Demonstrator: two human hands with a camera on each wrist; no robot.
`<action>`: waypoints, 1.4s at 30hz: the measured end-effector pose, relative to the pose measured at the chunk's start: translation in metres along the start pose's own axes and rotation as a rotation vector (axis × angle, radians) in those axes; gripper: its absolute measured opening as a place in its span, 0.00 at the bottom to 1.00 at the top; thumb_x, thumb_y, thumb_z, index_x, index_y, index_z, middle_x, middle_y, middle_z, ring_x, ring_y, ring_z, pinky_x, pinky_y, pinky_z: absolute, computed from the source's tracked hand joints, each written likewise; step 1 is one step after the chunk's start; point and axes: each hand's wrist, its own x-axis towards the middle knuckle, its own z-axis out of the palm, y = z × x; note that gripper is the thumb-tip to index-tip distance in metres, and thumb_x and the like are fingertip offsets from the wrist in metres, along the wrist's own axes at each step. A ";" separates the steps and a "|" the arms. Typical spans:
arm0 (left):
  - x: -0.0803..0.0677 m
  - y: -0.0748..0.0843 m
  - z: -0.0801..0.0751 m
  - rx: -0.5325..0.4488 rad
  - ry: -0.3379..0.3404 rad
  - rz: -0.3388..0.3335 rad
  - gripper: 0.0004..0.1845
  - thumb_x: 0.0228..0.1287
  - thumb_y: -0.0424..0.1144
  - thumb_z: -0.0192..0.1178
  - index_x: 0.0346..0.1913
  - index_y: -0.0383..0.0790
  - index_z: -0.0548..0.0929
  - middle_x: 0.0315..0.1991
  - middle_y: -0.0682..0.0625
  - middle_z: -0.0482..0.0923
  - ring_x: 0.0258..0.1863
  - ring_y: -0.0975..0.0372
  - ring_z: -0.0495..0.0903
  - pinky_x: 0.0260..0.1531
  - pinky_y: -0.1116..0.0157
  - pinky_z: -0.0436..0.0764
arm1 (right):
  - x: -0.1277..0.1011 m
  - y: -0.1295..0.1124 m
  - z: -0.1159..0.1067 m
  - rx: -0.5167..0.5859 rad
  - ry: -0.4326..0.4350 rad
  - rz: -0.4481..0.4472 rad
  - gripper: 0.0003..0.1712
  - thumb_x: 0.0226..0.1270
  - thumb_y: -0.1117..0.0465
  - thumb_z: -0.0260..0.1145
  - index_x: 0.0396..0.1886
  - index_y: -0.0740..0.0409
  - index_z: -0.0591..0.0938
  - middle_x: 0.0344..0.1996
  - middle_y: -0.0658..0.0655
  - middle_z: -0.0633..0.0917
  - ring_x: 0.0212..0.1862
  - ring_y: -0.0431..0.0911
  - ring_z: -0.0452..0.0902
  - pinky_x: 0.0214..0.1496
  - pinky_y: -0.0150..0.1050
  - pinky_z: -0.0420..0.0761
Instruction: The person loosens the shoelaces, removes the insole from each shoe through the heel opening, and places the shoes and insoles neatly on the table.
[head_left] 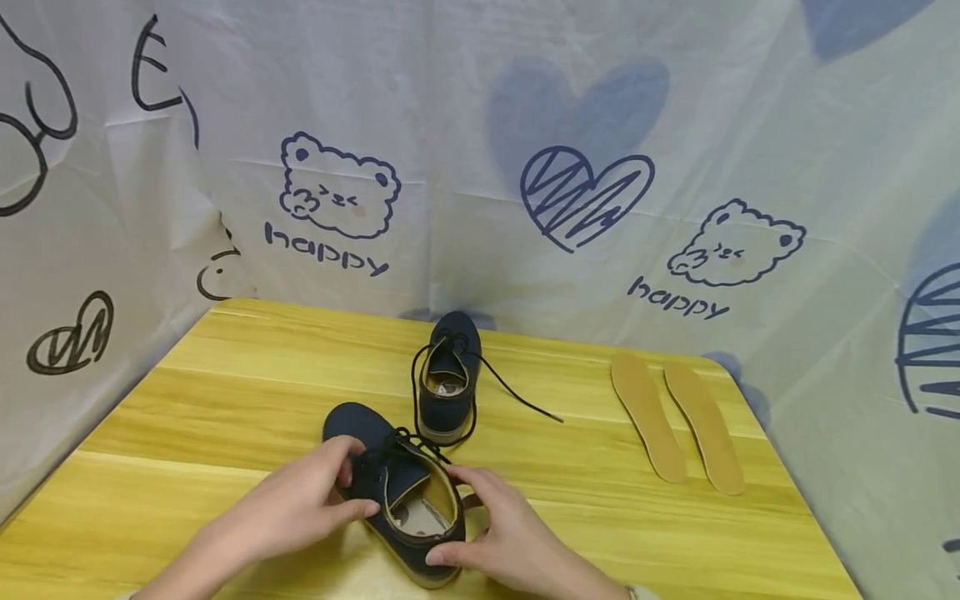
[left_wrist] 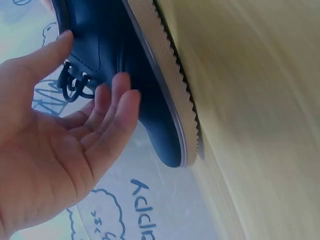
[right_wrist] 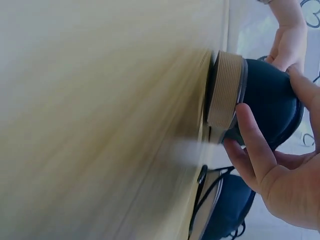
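Observation:
A dark navy lace-up shoe (head_left: 420,552) stands on the wooden table, its toe pointing away to the left and its laces tied. My right hand (head_left: 510,527) holds it at the heel, the thumb on the near side and the fingers around the far side. At its left side, my left hand (head_left: 296,500) rests its loosely bent fingertips and thumb near the laces. In the left wrist view, that palm (left_wrist: 55,155) faces the shoe (left_wrist: 145,95) without wrapping it. The right wrist view shows right-hand fingers (right_wrist: 252,145) against the heel.
Behind stands the matching shoe (head_left: 444,414), toe away, with a long loose lace (head_left: 517,396) trailing right. Two tan insoles (head_left: 651,421) lie side by side at the table's right. A printed cloth (head_left: 465,125) hangs along the back and sides of the table (head_left: 180,425).

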 end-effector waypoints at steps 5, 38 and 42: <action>-0.007 -0.010 -0.005 -0.157 -0.024 -0.024 0.39 0.66 0.53 0.72 0.67 0.29 0.71 0.44 0.50 0.79 0.37 0.66 0.79 0.36 0.66 0.81 | 0.009 -0.007 0.011 0.015 -0.016 0.005 0.52 0.62 0.42 0.78 0.80 0.53 0.66 0.73 0.58 0.73 0.59 0.46 0.81 0.57 0.38 0.83; 0.064 -0.070 -0.042 -0.544 0.046 -0.147 0.25 0.76 0.28 0.58 0.71 0.23 0.69 0.69 0.23 0.67 0.62 0.37 0.79 0.45 0.57 0.88 | 0.124 -0.031 0.057 0.316 0.171 0.101 0.38 0.77 0.60 0.67 0.80 0.63 0.63 0.55 0.64 0.86 0.42 0.48 0.89 0.40 0.32 0.84; 0.076 -0.076 -0.044 -0.536 0.065 -0.161 0.25 0.76 0.28 0.58 0.71 0.22 0.70 0.68 0.24 0.68 0.61 0.37 0.79 0.45 0.57 0.88 | 0.136 -0.033 0.057 0.323 0.196 0.128 0.39 0.77 0.59 0.67 0.81 0.62 0.63 0.61 0.63 0.83 0.42 0.47 0.88 0.40 0.33 0.84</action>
